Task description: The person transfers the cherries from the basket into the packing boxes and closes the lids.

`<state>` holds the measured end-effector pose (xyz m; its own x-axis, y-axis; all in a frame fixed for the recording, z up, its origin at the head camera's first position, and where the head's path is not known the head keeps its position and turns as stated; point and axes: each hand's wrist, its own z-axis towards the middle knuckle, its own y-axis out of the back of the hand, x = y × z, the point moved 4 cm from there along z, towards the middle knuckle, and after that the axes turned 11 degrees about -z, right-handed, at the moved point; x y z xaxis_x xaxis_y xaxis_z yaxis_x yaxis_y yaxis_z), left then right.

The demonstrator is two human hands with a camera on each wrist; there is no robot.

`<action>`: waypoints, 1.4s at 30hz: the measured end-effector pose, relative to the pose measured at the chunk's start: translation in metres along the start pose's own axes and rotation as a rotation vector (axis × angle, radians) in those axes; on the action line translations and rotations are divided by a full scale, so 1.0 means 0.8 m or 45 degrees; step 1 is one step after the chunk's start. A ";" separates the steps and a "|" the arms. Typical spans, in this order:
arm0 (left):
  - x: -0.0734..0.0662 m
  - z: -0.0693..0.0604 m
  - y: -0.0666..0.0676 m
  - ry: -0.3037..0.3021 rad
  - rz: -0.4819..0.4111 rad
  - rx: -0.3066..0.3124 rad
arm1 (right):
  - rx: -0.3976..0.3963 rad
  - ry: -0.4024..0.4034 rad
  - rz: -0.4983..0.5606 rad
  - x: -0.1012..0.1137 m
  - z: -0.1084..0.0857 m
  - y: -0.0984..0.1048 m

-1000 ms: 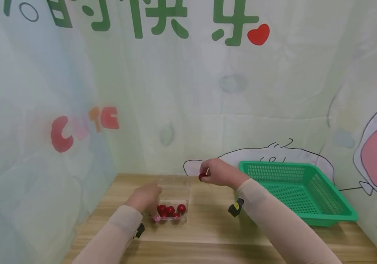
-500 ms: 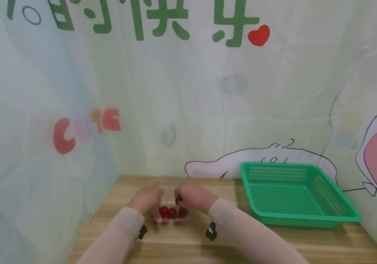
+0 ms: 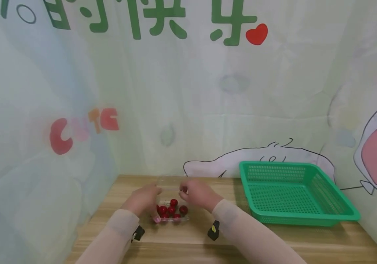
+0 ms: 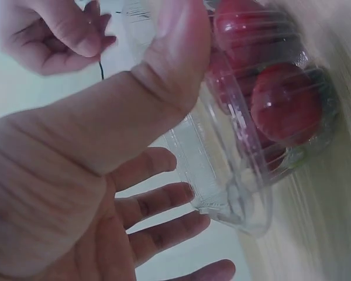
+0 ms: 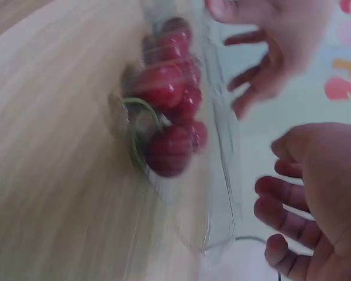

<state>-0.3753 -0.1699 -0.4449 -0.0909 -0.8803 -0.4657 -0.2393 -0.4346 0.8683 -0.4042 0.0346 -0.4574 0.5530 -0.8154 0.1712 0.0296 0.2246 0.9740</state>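
Observation:
A clear plastic clamshell box (image 3: 182, 219) with several dark red cherries (image 3: 171, 210) in it stands on the table, its lid raised at the back. One cherry (image 3: 174, 202) lies behind the others. At the box's left side, my left hand (image 3: 143, 200) rests its thumb (image 4: 181, 52) on the near wall, the other fingers spread loosely. Over the box's right rear part hovers my right hand (image 3: 196, 192), fingers loosely bent, with nothing visible between them in the right wrist view. A green stem (image 5: 141, 105) shows among the cherries there.
A green perforated plastic basket (image 3: 299, 216) stands at the right of the wooden table (image 3: 195, 245). Printed cloth (image 3: 175, 91) hangs close behind the table and along its sides. A dark wrist device (image 3: 213, 231) hangs under the right forearm.
My right hand has brought a cherry leftward from beside the basket to the box and let it go; it lies among the others. The left hand has stayed at the box.

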 end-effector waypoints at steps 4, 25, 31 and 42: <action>0.010 0.000 0.001 -0.034 -0.034 0.016 | -0.039 -0.196 0.222 -0.029 -0.004 0.003; 0.081 0.041 0.010 -0.032 -0.200 -0.202 | 0.213 -0.457 0.580 -0.078 -0.013 -0.032; 0.090 0.051 0.006 -0.010 -0.292 -0.158 | 0.263 -0.494 0.667 -0.081 -0.009 -0.039; 0.092 0.055 0.002 0.034 -0.480 -0.036 | 0.274 -0.486 0.846 -0.079 -0.002 -0.044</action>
<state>-0.4251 -0.2272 -0.4855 0.0236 -0.6619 -0.7492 -0.2242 -0.7339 0.6412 -0.4386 0.0788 -0.5025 0.0734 -0.6820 0.7277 -0.3894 0.6521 0.6505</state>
